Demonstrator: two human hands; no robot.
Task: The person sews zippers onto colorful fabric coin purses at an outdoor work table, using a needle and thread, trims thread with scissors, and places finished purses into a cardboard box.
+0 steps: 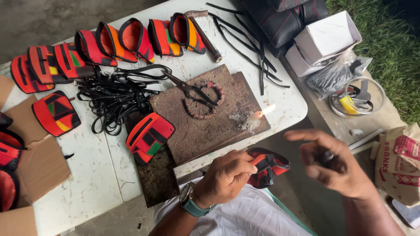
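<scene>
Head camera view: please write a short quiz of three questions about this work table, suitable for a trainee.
1. True or false: the candle on the brown board is lit.
2. What does the left hand hold? A) scissors B) a red and black pouch C) a hammer
3. Fill in: the scissors lie across a ring of ____.

Key:
1. True; a flame shows.
2. B. The right hand is blurred; a small dark thing seems to be in its fingers.
3. Beads.
</scene>
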